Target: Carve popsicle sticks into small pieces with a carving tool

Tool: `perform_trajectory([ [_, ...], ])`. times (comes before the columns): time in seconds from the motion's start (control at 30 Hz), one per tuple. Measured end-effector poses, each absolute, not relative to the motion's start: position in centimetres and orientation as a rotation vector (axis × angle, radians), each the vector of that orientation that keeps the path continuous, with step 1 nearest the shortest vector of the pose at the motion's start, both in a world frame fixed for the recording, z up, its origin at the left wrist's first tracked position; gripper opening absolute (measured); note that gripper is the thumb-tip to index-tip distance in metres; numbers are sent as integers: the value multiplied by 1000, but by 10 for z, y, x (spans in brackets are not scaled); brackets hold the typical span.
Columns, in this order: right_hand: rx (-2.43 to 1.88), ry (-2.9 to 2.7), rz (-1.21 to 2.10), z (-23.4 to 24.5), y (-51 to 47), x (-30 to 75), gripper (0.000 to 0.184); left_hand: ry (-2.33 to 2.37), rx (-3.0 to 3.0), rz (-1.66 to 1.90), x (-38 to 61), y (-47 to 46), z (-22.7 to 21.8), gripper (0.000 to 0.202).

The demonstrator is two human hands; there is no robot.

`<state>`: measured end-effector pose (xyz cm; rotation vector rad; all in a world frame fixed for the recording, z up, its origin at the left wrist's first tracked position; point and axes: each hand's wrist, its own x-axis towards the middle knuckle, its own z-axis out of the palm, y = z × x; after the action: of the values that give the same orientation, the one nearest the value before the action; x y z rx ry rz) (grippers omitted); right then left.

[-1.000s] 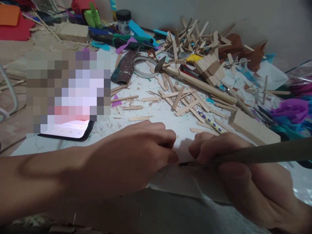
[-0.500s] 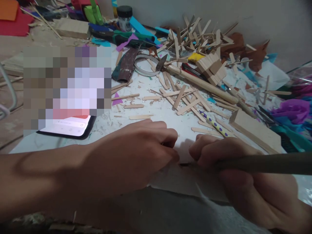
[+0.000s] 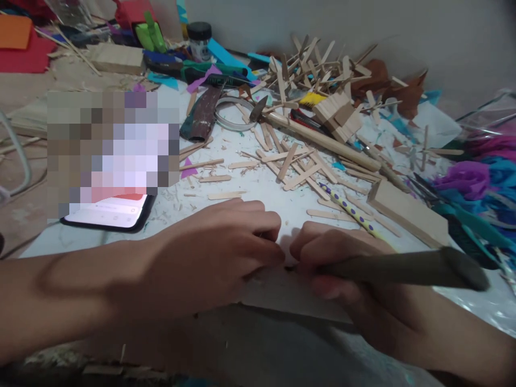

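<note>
My right hand [image 3: 346,269] is wrapped round a tool's thick, dark olive handle [image 3: 407,267], whose rounded end points right; the working end is hidden by my fingers. Close beside it, my left hand [image 3: 237,242] is closed, thumb against curled fingers, at the front edge of the white tabletop [image 3: 278,215]. Whatever it grips is hidden. A small dark bit shows between the two hands, too small to name. Past my right hand lie a polka-dot pencil-like stick [image 3: 350,206] and a wood block [image 3: 408,212].
A phone [image 3: 108,212], partly blurred out, lies at left. Ahead are scattered craft sticks [image 3: 302,166], a hammer [image 3: 322,140], a tape ring [image 3: 237,128] and a heap of sticks [image 3: 314,72]. Scissors [image 3: 455,215] and purple crumpled paper [image 3: 463,177] are at right.
My right hand has come left, nearer my left hand, and the handle has swung so its end now shows. The left hand keeps its closed pose. The whole view has shifted slightly.
</note>
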<state>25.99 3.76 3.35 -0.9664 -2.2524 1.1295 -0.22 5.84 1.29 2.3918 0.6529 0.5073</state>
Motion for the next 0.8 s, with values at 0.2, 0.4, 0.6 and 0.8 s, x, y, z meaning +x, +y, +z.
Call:
perform_trajectory([
  [0.2,-1005,-1837,1347,20,36,267,30,651,2426,494,0,57,13,30],
  [0.4,-1071,-1570,1456,8,37,272,35,675,2486,536,1,56,12,28],
  [0.6,-988,-1338,1663,12,48,267,32,680,2552,564,-1,55,10,27],
  [0.8,-892,-1212,1838,16,58,270,29,637,2513,672,-4,54,11,32],
])
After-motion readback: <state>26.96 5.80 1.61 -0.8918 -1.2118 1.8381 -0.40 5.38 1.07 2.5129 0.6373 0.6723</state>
